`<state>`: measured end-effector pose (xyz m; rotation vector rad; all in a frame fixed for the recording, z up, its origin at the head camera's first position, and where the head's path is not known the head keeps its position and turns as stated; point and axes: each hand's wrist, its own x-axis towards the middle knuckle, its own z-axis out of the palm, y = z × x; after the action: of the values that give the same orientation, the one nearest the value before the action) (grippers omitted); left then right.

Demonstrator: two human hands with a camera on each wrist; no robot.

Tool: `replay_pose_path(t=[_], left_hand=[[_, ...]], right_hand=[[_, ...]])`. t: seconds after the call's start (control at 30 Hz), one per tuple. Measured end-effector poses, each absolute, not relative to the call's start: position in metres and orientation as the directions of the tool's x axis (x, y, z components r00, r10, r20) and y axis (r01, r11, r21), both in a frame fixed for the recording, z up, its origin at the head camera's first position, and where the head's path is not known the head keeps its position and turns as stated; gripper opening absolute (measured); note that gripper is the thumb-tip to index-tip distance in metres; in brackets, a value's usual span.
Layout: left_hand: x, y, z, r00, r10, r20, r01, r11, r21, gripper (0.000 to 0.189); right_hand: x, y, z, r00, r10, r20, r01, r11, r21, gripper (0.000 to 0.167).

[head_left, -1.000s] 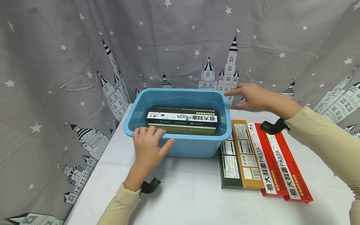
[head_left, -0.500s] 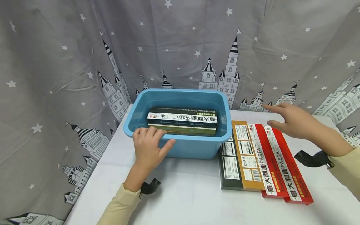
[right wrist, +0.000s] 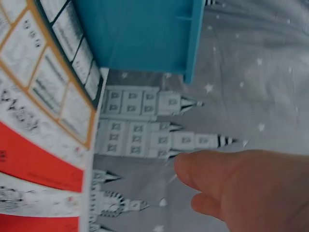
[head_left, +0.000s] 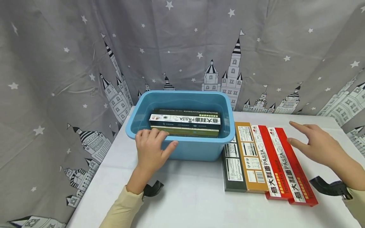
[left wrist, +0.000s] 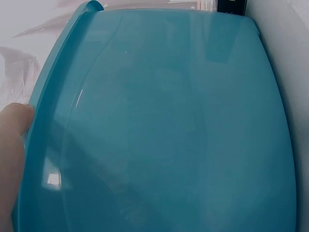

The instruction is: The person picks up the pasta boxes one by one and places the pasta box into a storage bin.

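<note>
A blue plastic tub (head_left: 196, 150) stands on the table with several long pasta boxes (head_left: 185, 119) lying in it. My left hand (head_left: 151, 147) grips its near rim, fingers hooked over the edge; the left wrist view shows the thumb (left wrist: 18, 117) at that rim beside the tub's outer wall (left wrist: 159, 121). Off to the right, my right hand (head_left: 320, 142) hovers with fingers relaxed and nothing in them. Closest to it lies the outermost red tomato sauce pasta box (head_left: 288, 161), left of and below the fingertips in the head view. The left hand's inner fingertips are hidden behind the rim.
Right of the tub, a black box (head_left: 234, 169), an orange box (head_left: 252, 158) and another red box (head_left: 268, 164) lie side by side on the white table (head_left: 199, 196). A grey curtain (head_left: 176, 41) with castles and stars hangs behind.
My right hand has moved from beside the tub's far right corner to the right and toward me, past the red boxes. The left hand stays on the rim.
</note>
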<state>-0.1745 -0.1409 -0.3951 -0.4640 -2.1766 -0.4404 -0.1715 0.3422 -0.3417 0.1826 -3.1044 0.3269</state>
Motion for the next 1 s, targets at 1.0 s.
replay_pose_path(t=[1.0], left_hand=[[-0.174, -0.142, -0.394, -0.591, 0.179, 0.787, 0.455, 0.879, 0.143, 0.074]], right_hand=[[-0.133, 0.348, -0.436, -0.992, 0.028, -0.121, 0.064, 0.951, -0.303, 0.074]])
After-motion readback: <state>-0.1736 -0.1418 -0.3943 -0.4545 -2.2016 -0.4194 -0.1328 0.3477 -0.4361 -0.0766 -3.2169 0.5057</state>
